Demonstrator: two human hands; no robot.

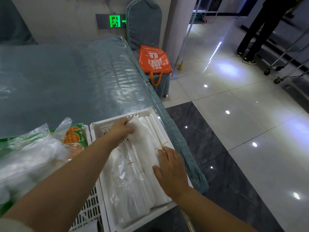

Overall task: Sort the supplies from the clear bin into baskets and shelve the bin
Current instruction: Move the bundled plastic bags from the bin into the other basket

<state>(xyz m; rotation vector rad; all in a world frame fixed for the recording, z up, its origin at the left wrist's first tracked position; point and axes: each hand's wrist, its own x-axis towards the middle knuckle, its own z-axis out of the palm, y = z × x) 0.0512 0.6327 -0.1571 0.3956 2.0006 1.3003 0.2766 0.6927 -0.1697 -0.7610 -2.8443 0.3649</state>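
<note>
Table (66, 77) under clear plastic sheet, white slotted basket (102, 126) at its near right edge, filled with rubber-banded bundles of clear plastic bags (143, 178), left hand (121, 129) clenched on a bundle's far end, right hand (172, 171) flat, released, resting on bundles.

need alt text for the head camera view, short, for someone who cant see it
Both hands press on bundles of white plastic bags in a white basket at a table's edge: left hand at the far end, right hand nearer. A second basket to the left holds clear gloves and orange packets.
</note>
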